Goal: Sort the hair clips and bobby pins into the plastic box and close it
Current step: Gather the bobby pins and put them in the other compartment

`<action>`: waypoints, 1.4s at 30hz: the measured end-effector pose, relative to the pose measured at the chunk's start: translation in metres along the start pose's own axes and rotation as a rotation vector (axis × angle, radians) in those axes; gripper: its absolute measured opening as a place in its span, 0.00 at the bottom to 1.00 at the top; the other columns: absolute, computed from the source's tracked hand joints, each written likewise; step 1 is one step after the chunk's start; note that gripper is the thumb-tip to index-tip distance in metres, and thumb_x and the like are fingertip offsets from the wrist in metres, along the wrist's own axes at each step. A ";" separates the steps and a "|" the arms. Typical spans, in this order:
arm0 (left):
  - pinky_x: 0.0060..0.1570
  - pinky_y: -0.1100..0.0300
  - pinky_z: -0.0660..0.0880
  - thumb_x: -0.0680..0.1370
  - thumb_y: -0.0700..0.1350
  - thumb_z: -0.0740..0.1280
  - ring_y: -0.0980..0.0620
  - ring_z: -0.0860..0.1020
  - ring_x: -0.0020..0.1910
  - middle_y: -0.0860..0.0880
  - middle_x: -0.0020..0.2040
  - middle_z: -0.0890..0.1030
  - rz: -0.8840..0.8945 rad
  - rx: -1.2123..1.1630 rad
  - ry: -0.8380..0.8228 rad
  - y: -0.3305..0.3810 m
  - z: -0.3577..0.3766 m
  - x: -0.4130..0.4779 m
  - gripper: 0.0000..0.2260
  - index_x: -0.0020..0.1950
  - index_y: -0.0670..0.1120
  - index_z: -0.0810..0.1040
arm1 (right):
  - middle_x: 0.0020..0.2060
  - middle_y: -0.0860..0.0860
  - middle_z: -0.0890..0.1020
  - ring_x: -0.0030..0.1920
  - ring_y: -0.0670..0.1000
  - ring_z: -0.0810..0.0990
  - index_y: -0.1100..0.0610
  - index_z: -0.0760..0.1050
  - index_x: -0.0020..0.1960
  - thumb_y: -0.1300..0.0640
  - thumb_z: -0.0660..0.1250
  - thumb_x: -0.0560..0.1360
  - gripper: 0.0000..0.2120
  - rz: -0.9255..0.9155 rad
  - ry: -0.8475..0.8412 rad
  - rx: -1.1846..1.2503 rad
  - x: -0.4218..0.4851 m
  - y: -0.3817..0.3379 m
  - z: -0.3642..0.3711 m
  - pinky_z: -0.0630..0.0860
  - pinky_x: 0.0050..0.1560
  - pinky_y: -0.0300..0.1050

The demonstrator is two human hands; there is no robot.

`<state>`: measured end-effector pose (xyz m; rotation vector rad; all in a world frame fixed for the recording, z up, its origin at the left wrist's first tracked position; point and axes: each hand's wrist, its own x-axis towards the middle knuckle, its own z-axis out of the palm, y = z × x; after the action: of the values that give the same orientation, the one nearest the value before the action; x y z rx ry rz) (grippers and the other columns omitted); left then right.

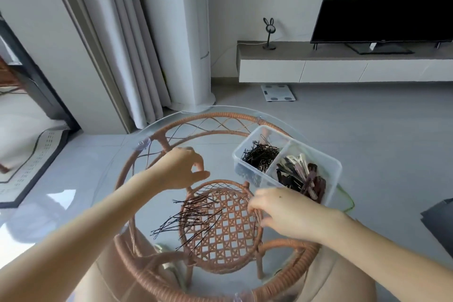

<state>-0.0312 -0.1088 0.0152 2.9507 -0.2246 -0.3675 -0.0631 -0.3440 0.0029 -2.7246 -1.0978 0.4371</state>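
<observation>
On glass table: one two-compartment box; loose bobby pins uncountable; both hands' grip unclear

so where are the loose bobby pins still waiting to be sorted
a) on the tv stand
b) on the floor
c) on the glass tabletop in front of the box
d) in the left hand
c: the loose bobby pins lie scattered on the glass tabletop, near side of the plastic box.
</observation>
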 end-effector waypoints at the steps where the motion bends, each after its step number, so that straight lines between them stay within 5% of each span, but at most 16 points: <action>1: 0.58 0.52 0.73 0.75 0.58 0.63 0.49 0.75 0.56 0.51 0.54 0.77 0.005 0.008 -0.030 -0.009 0.008 -0.007 0.13 0.54 0.53 0.79 | 0.54 0.50 0.76 0.54 0.50 0.73 0.54 0.74 0.58 0.59 0.66 0.73 0.14 -0.013 -0.026 -0.042 0.001 0.000 0.008 0.71 0.56 0.46; 7: 0.57 0.56 0.75 0.76 0.56 0.62 0.52 0.75 0.55 0.51 0.59 0.75 -0.086 -0.027 -0.062 -0.036 0.038 -0.049 0.14 0.58 0.53 0.76 | 0.42 0.44 0.71 0.51 0.48 0.70 0.52 0.77 0.46 0.56 0.65 0.74 0.03 -0.030 -0.078 -0.046 0.015 -0.005 0.026 0.67 0.51 0.44; 15: 0.52 0.58 0.78 0.77 0.54 0.60 0.52 0.79 0.50 0.50 0.53 0.80 -0.235 -0.090 -0.052 -0.051 0.055 -0.066 0.13 0.55 0.48 0.77 | 0.43 0.45 0.74 0.52 0.49 0.70 0.52 0.77 0.44 0.53 0.68 0.71 0.04 -0.055 -0.018 0.044 0.048 -0.047 0.042 0.70 0.53 0.47; 21: 0.52 0.56 0.79 0.78 0.42 0.61 0.49 0.81 0.49 0.47 0.53 0.83 -0.166 -0.159 -0.024 -0.040 0.053 -0.061 0.11 0.54 0.45 0.81 | 0.63 0.52 0.67 0.63 0.54 0.64 0.52 0.59 0.70 0.43 0.74 0.63 0.42 0.074 -0.009 -0.053 0.087 -0.053 0.039 0.64 0.64 0.51; 26: 0.55 0.57 0.78 0.77 0.43 0.61 0.49 0.80 0.52 0.47 0.55 0.82 -0.129 -0.206 -0.018 -0.037 0.053 -0.058 0.11 0.55 0.45 0.82 | 0.55 0.49 0.73 0.57 0.51 0.69 0.49 0.72 0.60 0.49 0.75 0.64 0.26 0.080 0.055 0.128 0.095 -0.061 0.043 0.67 0.53 0.46; 30: 0.47 0.62 0.76 0.76 0.49 0.65 0.54 0.78 0.48 0.51 0.55 0.80 -0.067 -0.230 -0.030 -0.037 0.053 -0.069 0.11 0.54 0.50 0.82 | 0.45 0.45 0.74 0.47 0.46 0.71 0.51 0.76 0.53 0.55 0.73 0.67 0.16 0.065 0.067 0.254 0.091 -0.061 0.044 0.68 0.45 0.42; 34: 0.54 0.58 0.74 0.70 0.60 0.68 0.53 0.72 0.55 0.52 0.56 0.75 -0.044 -0.063 0.042 -0.036 0.066 -0.086 0.20 0.61 0.57 0.75 | 0.45 0.48 0.78 0.47 0.49 0.75 0.55 0.78 0.50 0.56 0.70 0.71 0.08 0.041 0.123 0.268 0.087 -0.060 0.050 0.74 0.49 0.46; 42: 0.56 0.60 0.74 0.72 0.54 0.69 0.52 0.75 0.56 0.50 0.59 0.75 -0.134 -0.164 0.113 -0.042 0.078 -0.089 0.22 0.64 0.49 0.72 | 0.47 0.50 0.78 0.49 0.49 0.75 0.58 0.77 0.50 0.57 0.65 0.75 0.07 -0.011 0.121 0.263 0.081 -0.057 0.055 0.73 0.52 0.44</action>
<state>-0.1307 -0.0634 -0.0469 2.8198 0.0168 -0.2233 -0.0629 -0.2436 -0.0502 -2.4798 -0.9503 0.3791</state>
